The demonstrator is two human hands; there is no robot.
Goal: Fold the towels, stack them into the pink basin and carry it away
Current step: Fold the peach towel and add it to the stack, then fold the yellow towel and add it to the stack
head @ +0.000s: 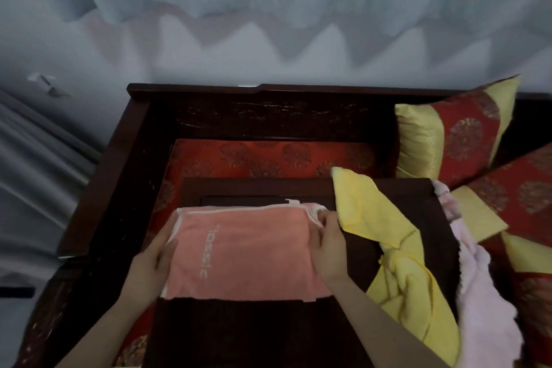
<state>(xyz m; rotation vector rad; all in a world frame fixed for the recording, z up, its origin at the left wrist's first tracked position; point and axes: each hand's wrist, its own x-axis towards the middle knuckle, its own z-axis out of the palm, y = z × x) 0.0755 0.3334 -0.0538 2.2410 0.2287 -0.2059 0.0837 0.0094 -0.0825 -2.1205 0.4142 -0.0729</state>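
The left hand's fingertips are slipping out of sight beneath the left edge of the salmon towel, so how far they are curling cannot be told, though the thumb is lying on top and clasping the cloth. The right hand is reaching across the far right corner, fingers bent and pinching the white-trimmed fold there. Both forearms are running off the bottom of the frame. The towel is lying folded on a dark wooden table, its pale lettering blurred. Just to the right a crumpled yellow towel is draping over the table, and a pale pink fluffy towel is being cut off below. Red and gold cushions are leaning behind.
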